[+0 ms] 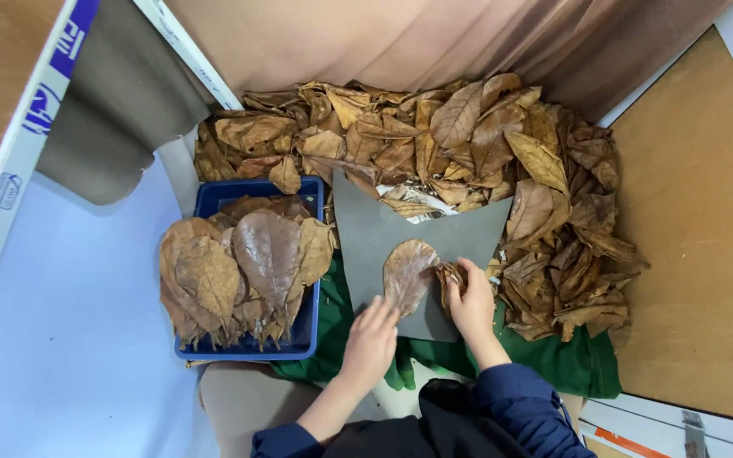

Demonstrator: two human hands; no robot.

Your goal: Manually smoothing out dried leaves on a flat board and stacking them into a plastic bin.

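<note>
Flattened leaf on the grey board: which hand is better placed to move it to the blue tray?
Left, probably. The left hand rests by the leaf on the blue tray side; the right hand holds a crumpled leaf.

Two hands were in view, the left hand [372,339] and the right hand [471,305], both near the middle. One grey board [383,229] lay there, with one flattened leaf [407,273] on it. One blue tray [303,335] stood at the left, holding a stack of leaves [239,271] too overlapped to count. One large heap of dry leaves [468,144] filled the far and right side, and one green cloth [579,365] lay near
</note>
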